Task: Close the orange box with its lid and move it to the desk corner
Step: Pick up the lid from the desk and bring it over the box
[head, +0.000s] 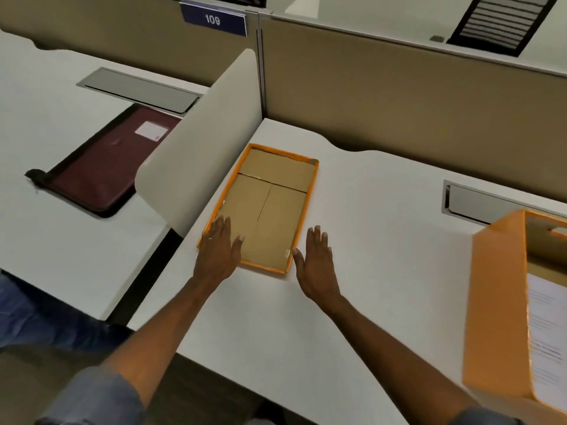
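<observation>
The orange lid (270,194) lies upside down on the white desk (368,240), its brown cardboard inside facing up, close to the curved side divider. My left hand (219,250) rests flat over the lid's near left corner, fingers spread. Beside the lid's near right corner is my right hand (314,265), its fingers apart and its thumb touching the rim. Neither hand grips anything. The open orange box (497,302) stands at the right edge of the view, with papers (549,342) inside it.
A curved white divider (202,142) separates this desk from the left one, where a dark red zip folder (110,161) lies. Tan partition walls (399,96) close the back. A metal cable hatch (478,204) is set into the desk behind the box.
</observation>
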